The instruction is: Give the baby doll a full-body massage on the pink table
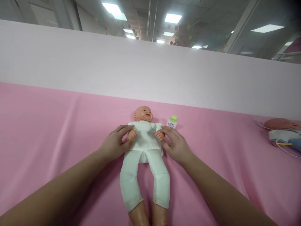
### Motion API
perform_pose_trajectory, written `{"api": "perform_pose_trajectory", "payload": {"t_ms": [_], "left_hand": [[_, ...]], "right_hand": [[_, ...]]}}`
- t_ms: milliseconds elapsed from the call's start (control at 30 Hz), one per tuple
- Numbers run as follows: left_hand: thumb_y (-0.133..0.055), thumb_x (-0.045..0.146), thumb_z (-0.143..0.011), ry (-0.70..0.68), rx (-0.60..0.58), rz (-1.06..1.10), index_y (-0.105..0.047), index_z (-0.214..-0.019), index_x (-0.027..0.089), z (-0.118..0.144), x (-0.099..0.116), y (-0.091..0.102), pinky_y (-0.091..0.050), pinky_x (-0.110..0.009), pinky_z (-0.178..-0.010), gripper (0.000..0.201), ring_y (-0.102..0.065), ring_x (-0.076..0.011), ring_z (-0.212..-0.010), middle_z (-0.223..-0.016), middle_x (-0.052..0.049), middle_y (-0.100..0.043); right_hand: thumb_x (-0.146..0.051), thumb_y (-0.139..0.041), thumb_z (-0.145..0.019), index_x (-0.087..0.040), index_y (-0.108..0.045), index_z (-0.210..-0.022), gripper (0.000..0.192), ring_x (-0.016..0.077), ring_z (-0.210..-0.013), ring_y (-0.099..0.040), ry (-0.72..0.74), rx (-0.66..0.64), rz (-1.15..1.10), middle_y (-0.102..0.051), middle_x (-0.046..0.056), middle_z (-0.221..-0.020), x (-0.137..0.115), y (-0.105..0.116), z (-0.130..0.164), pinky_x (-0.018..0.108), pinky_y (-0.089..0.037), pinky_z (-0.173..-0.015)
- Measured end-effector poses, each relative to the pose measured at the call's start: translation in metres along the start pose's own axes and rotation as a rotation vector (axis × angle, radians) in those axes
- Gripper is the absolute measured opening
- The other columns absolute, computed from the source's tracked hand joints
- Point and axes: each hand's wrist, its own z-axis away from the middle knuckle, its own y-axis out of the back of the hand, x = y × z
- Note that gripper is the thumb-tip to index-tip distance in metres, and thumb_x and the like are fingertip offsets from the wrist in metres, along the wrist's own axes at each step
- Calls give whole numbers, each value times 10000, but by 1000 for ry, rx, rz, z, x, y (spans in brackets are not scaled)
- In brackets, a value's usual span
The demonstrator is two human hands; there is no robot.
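Plastic baby doll [144, 147] in white cloth lies face-up mid-table, away from the edges; likely light, limbs stiff, clothing slippery. Left hand [114, 145] and right hand [176, 145] rest open against its torso sides, the soundest hold.

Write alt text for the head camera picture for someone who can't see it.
Two bare hands, left hand and right hand, rest on the sides of a plastic baby doll in white clothes lying face up on a pink cloth-covered table. A small white bottle with a green cap stands beside its head; a second doll lies far right.

Both hands [115, 144] [175, 145] flanking doll [144, 142]
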Motion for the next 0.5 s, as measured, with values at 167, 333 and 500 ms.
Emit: {"api": "perform_pose_trajectory", "payload": {"t_ms": [167,333,500], "left_hand": [[-601,475,-990,453,157,476,-660,-1240,228,-12,-21,1,-551,-434,-1039,356,-683,-310,-1212,-1258,-97,-730],[-625,362,-987,814,358,898,-572,-1276,205,-26,-34,5,-606,-429,-969,333,-739,-265,-1047,-1261,-140,-703],[-568,285,-995,991,420,1006,-593,-1190,114,-33,-44,8,-639,-401,-875,261,-744,-268,-947,-1071,-180,-711]], "right_hand": [[-436,-670,-946,-262,-580,-1288,394,279,-1101,-724,-451,255,-284,-725,94,-1264,29,6,-1,491,-639,-936],[-476,-761,-873,-288,-567,-1297,503,259,-1019,-764,-891,375,-569,-721,78,-1252,64,5,-5,419,-684,-856],[-283,-790,-846,-240,-617,-1157,358,229,-1027,-776,-1069,307,-799,-740,97,-1222,85,4,-4,381,-676,-915]]}}
